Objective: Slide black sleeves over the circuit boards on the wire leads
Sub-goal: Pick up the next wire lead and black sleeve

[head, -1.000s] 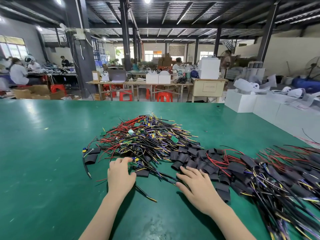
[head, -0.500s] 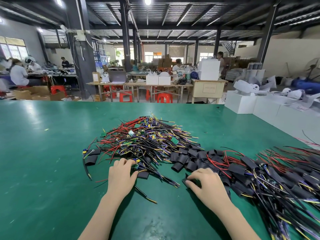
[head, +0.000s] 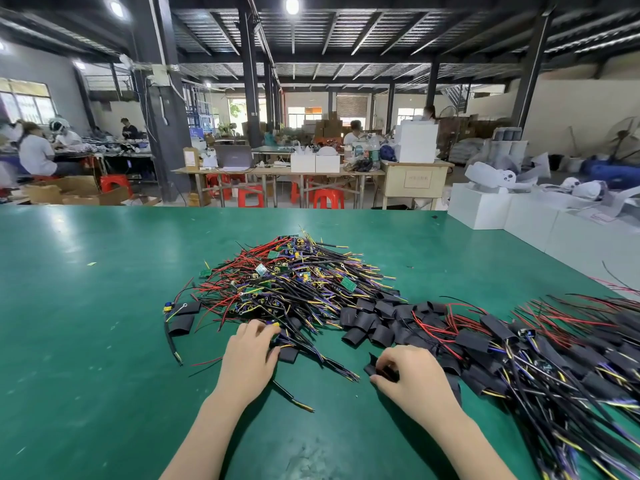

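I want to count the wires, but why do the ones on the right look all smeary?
In the head view, the sleeved wires near the right edge are smeared by motion blur and wide-angle stretch; the middle wire pile looks sharper; lamp glare whitens the green table at far left.
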Demonstrator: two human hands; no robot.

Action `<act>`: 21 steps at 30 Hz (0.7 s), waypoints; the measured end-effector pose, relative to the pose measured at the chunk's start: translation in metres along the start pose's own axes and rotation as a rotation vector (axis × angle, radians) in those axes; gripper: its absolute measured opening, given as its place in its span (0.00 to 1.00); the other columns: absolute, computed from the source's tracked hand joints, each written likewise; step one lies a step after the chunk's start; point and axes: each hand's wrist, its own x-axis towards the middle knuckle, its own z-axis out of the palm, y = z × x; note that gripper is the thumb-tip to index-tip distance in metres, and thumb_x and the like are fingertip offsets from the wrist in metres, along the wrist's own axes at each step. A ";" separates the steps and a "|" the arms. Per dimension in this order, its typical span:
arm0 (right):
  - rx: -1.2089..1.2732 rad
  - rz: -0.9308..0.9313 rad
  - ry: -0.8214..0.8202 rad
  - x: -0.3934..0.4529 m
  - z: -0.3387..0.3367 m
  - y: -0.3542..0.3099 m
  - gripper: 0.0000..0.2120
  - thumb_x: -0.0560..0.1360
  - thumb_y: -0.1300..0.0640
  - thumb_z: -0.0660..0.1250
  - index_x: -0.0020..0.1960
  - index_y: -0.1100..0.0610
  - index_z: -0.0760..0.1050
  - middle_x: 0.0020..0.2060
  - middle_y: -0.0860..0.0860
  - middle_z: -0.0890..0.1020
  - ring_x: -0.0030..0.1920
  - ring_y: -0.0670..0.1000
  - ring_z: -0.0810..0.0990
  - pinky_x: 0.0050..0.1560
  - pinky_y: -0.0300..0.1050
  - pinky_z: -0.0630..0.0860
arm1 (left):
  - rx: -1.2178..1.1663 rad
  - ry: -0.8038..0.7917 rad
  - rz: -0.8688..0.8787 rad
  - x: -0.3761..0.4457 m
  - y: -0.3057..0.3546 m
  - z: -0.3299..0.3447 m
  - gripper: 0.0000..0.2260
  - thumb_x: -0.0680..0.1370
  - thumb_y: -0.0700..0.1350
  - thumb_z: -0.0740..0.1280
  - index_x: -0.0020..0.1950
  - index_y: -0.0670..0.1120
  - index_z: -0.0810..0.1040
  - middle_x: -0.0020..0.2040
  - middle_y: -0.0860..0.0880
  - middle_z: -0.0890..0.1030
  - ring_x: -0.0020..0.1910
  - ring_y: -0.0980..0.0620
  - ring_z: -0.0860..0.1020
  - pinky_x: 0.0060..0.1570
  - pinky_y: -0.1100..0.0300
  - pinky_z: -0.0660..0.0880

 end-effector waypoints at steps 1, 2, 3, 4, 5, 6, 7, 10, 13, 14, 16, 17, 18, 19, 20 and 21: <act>0.002 0.007 0.007 0.000 0.000 0.000 0.13 0.72 0.42 0.66 0.53 0.48 0.76 0.49 0.43 0.79 0.54 0.47 0.75 0.54 0.41 0.68 | -0.029 0.004 0.013 0.000 0.000 0.000 0.14 0.79 0.49 0.65 0.65 0.51 0.75 0.59 0.50 0.75 0.58 0.47 0.70 0.55 0.57 0.67; 0.006 0.019 0.015 -0.001 0.000 0.001 0.15 0.72 0.41 0.66 0.55 0.47 0.75 0.51 0.43 0.78 0.55 0.47 0.74 0.55 0.41 0.68 | -0.058 0.019 0.023 0.000 0.001 0.000 0.14 0.79 0.48 0.66 0.65 0.50 0.76 0.58 0.50 0.75 0.58 0.47 0.70 0.55 0.56 0.67; 0.013 0.034 0.023 -0.001 0.000 0.002 0.18 0.71 0.40 0.67 0.57 0.47 0.74 0.52 0.43 0.77 0.57 0.47 0.73 0.55 0.41 0.68 | -0.070 0.038 0.030 0.000 0.001 0.000 0.15 0.78 0.48 0.67 0.64 0.50 0.76 0.58 0.50 0.75 0.58 0.47 0.70 0.55 0.56 0.68; 0.026 0.050 0.027 -0.001 0.000 0.003 0.20 0.70 0.39 0.68 0.58 0.47 0.74 0.53 0.43 0.77 0.57 0.47 0.73 0.56 0.41 0.68 | -0.069 0.055 0.029 0.000 0.002 0.000 0.15 0.78 0.48 0.67 0.65 0.49 0.76 0.59 0.50 0.75 0.59 0.47 0.70 0.56 0.56 0.68; 0.041 0.064 0.026 -0.001 -0.001 0.003 0.22 0.69 0.39 0.69 0.59 0.48 0.74 0.53 0.44 0.77 0.57 0.48 0.73 0.55 0.41 0.69 | -0.063 0.064 0.019 0.001 0.002 0.000 0.16 0.79 0.48 0.65 0.67 0.48 0.75 0.62 0.50 0.75 0.62 0.47 0.70 0.58 0.56 0.68; 0.054 0.073 0.020 -0.001 -0.001 0.004 0.22 0.69 0.39 0.69 0.59 0.48 0.75 0.52 0.45 0.77 0.57 0.48 0.73 0.54 0.41 0.69 | -0.060 0.061 0.003 0.002 0.002 0.001 0.18 0.80 0.48 0.63 0.70 0.48 0.72 0.66 0.50 0.73 0.65 0.48 0.68 0.61 0.56 0.67; 0.058 0.077 0.009 -0.001 -0.001 0.003 0.21 0.69 0.39 0.69 0.58 0.49 0.76 0.50 0.45 0.77 0.55 0.49 0.74 0.53 0.41 0.70 | -0.052 0.044 -0.011 0.002 0.002 0.003 0.19 0.82 0.49 0.61 0.72 0.48 0.70 0.70 0.50 0.71 0.68 0.48 0.67 0.63 0.56 0.66; 0.008 0.062 -0.019 0.000 -0.002 0.002 0.16 0.71 0.40 0.67 0.53 0.48 0.78 0.43 0.45 0.74 0.52 0.49 0.74 0.45 0.42 0.67 | -0.017 -0.024 -0.035 0.002 0.000 0.007 0.19 0.83 0.49 0.57 0.75 0.50 0.66 0.73 0.51 0.68 0.70 0.49 0.66 0.65 0.55 0.64; -0.034 0.056 -0.033 -0.001 0.000 0.001 0.15 0.72 0.40 0.65 0.51 0.48 0.79 0.41 0.45 0.73 0.52 0.49 0.73 0.44 0.43 0.66 | -0.056 0.003 -0.057 0.003 -0.003 0.006 0.17 0.82 0.45 0.59 0.72 0.48 0.71 0.66 0.48 0.74 0.61 0.45 0.72 0.58 0.53 0.68; -0.029 0.060 -0.033 0.000 0.000 0.001 0.15 0.72 0.40 0.65 0.52 0.48 0.79 0.42 0.45 0.73 0.52 0.49 0.73 0.45 0.43 0.67 | -0.073 0.015 -0.065 0.004 -0.004 0.006 0.17 0.82 0.43 0.60 0.71 0.46 0.72 0.64 0.46 0.75 0.58 0.44 0.73 0.55 0.52 0.69; 0.007 0.069 -0.029 -0.001 0.000 0.001 0.17 0.71 0.39 0.66 0.54 0.48 0.79 0.43 0.45 0.74 0.52 0.49 0.73 0.46 0.42 0.69 | -0.078 0.018 -0.080 0.005 -0.005 0.006 0.17 0.81 0.41 0.61 0.70 0.45 0.73 0.60 0.44 0.76 0.56 0.42 0.73 0.53 0.52 0.69; 0.019 0.071 -0.027 -0.001 0.000 0.001 0.18 0.70 0.38 0.66 0.54 0.47 0.80 0.43 0.45 0.74 0.52 0.49 0.73 0.47 0.42 0.70 | -0.071 0.013 -0.087 0.005 -0.005 0.006 0.17 0.81 0.41 0.61 0.69 0.45 0.74 0.60 0.44 0.76 0.56 0.42 0.73 0.54 0.52 0.69; 0.023 0.070 -0.026 -0.001 0.000 0.001 0.19 0.70 0.38 0.66 0.55 0.47 0.80 0.43 0.45 0.73 0.52 0.49 0.73 0.47 0.42 0.70 | -0.061 0.009 -0.094 0.005 -0.005 0.006 0.16 0.81 0.41 0.61 0.69 0.45 0.74 0.62 0.43 0.75 0.58 0.42 0.72 0.55 0.52 0.69; 0.026 0.070 -0.025 -0.001 0.000 0.002 0.19 0.70 0.38 0.66 0.55 0.48 0.80 0.43 0.45 0.74 0.53 0.49 0.73 0.47 0.42 0.70 | -0.048 0.005 -0.097 0.005 -0.005 0.006 0.16 0.81 0.42 0.61 0.69 0.46 0.74 0.65 0.43 0.73 0.60 0.43 0.71 0.56 0.52 0.69; 0.029 0.070 -0.025 -0.001 0.000 0.001 0.19 0.71 0.38 0.66 0.55 0.48 0.80 0.44 0.45 0.74 0.53 0.49 0.73 0.48 0.42 0.70 | -0.036 0.001 -0.093 0.004 -0.005 0.006 0.16 0.81 0.42 0.61 0.69 0.46 0.73 0.70 0.43 0.70 0.63 0.43 0.70 0.58 0.52 0.68; 0.028 0.068 -0.026 -0.001 0.000 0.001 0.19 0.71 0.38 0.66 0.55 0.48 0.80 0.44 0.45 0.75 0.53 0.49 0.72 0.48 0.42 0.70 | -0.029 -0.004 -0.085 0.004 -0.005 0.006 0.16 0.81 0.42 0.61 0.68 0.47 0.72 0.73 0.45 0.66 0.66 0.43 0.68 0.59 0.52 0.68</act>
